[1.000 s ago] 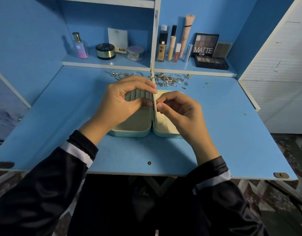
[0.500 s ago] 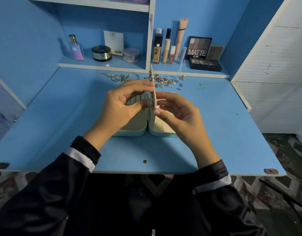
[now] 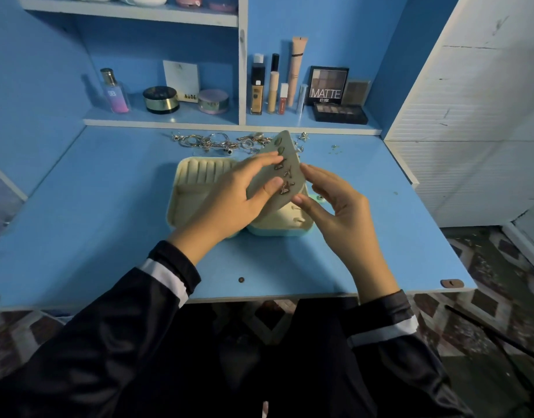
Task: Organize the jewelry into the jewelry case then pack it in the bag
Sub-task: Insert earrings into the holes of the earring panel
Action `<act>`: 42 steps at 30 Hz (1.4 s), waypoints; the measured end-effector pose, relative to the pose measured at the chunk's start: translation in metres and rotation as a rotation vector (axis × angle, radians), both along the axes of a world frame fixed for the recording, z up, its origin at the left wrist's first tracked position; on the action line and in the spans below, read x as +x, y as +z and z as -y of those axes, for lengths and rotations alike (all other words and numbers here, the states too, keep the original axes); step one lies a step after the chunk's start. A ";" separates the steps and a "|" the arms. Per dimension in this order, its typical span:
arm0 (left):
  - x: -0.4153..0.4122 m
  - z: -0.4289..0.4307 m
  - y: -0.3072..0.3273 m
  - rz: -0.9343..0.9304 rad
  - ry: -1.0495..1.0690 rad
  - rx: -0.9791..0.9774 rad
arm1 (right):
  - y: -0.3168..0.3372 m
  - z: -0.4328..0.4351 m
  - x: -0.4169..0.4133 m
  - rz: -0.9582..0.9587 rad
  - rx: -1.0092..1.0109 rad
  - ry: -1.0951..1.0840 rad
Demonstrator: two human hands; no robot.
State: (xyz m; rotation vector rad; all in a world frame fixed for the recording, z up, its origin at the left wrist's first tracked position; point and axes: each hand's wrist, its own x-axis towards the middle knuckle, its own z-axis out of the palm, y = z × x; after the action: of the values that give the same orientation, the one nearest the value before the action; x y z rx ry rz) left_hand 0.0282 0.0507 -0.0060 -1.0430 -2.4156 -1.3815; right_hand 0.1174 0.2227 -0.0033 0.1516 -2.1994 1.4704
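Note:
An open jewelry case (image 3: 187,203) with a cream lining and teal shell lies on the blue desk. Its middle flap panel (image 3: 285,146), studded with several earrings, is lifted and tilted toward the left half. My left hand (image 3: 238,200) holds the flap, fingers behind it and thumb on its face. My right hand (image 3: 335,203) touches the flap's right edge with its fingertips, fingers loosely bent. A pile of loose jewelry (image 3: 217,143) lies behind the case. No bag is in view.
The blue desk (image 3: 109,236) has a front edge near my sleeves. Cosmetics stand on the back shelf: a perfume bottle (image 3: 113,92), jars, tubes and a MATTE palette (image 3: 327,86). A white cabinet (image 3: 470,116) borders the right side.
The flap stood edge-on and upright between my hands before; now it is turned left, showing its earring-studded face. My left hand has moved onto the flap, uncovering the case's left half.

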 end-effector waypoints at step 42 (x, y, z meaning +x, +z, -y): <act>-0.115 -0.076 0.019 -0.063 -0.016 -0.548 | -0.020 -0.120 -0.111 0.357 0.243 -0.443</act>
State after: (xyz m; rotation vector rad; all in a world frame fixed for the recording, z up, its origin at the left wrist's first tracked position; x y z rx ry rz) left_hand -0.0871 0.1265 0.0128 -1.1882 -2.8096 -0.6752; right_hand 0.0067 0.3432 -0.0230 -0.5256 -2.4749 1.0419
